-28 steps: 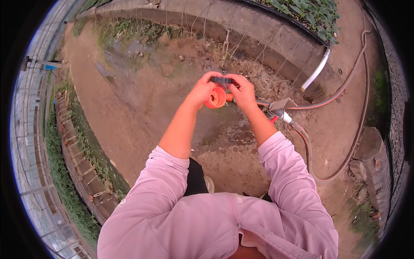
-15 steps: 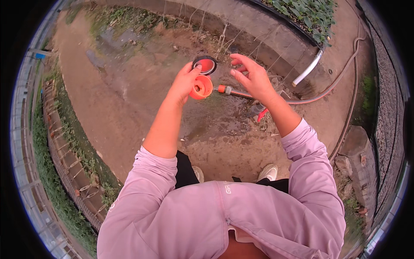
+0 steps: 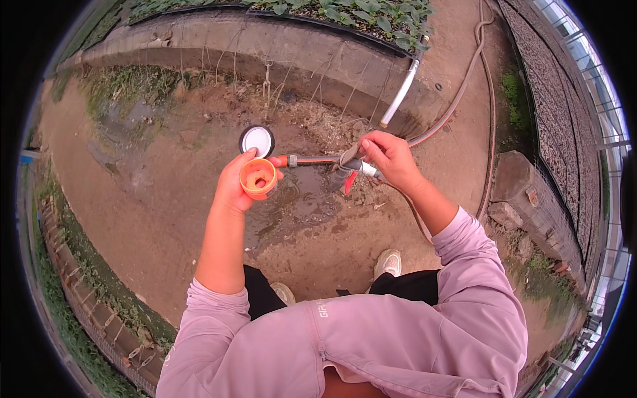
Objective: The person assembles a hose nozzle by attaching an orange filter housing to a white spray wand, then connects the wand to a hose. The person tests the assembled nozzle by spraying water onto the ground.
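Observation:
My left hand (image 3: 230, 186) is closed around an orange cup (image 3: 247, 191), its open mouth facing up and some material inside. The same hand's thumb touches a round lid (image 3: 257, 140) with a dark rim and white face, just beyond the cup. My right hand (image 3: 390, 158) is curled, thumb close to the index finger, over the pipe fitting (image 3: 366, 168). Whether something small sits between its fingertips cannot be made out. Below the fitting shows a red valve handle (image 3: 350, 182). An orange-ended hose connector (image 3: 286, 160) lies between the hands, beside the cup.
A striped hose (image 3: 443, 119) runs from the fitting toward the far right. A white pipe (image 3: 401, 93) slants down from a seedling bed (image 3: 361, 20) on a concrete ledge (image 3: 292, 50). Wet soil lies below my hands; a stone block (image 3: 514, 174) stands at right.
The view has shifted rightward. My left hand has drawn closer to me with cup and lid; the lid's face showed red before and is white now. My right hand has moved down, its fingers drawn together.

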Motion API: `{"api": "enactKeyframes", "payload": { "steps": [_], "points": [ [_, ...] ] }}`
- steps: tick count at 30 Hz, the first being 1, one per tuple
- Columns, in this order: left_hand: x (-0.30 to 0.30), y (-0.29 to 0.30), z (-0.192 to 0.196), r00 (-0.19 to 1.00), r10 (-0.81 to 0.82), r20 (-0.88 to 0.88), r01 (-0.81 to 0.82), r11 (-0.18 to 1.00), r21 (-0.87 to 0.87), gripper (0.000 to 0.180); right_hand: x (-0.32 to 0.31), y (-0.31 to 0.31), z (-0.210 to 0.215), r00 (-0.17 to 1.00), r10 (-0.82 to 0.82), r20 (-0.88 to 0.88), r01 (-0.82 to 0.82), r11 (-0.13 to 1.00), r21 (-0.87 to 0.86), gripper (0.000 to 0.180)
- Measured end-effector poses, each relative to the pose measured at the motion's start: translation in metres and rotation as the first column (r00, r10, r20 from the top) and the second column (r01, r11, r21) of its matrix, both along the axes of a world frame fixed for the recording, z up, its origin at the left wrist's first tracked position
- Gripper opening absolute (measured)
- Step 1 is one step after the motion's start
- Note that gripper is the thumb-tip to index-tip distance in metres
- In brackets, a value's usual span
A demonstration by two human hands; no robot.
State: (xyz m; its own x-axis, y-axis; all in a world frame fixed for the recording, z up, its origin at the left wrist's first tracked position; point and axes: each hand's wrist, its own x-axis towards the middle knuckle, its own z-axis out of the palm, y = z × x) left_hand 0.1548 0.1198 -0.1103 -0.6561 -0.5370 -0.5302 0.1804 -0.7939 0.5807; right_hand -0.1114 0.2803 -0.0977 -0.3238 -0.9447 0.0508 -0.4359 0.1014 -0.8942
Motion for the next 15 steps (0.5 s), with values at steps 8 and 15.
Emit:
{"api": "enactKeyframes", "payload": {
  "steps": [8,15],
  "points": [
    [-0.009,0.024,0.006,0.999,-0.035,-0.032,0.039,0.992,0.119,0.024,-0.054,0.023,-0.023,0.921,-0.213,-0.325,0.21,0.977,-0.044,0.013],
    [-0.01,0.029,0.005,0.991,-0.122,-0.059,0.125,0.991,0.053,0.027,0.0,-0.02,0.027,0.909,0.008,-0.417,-0.118,0.964,-0.238,0.009]
  ]
}}
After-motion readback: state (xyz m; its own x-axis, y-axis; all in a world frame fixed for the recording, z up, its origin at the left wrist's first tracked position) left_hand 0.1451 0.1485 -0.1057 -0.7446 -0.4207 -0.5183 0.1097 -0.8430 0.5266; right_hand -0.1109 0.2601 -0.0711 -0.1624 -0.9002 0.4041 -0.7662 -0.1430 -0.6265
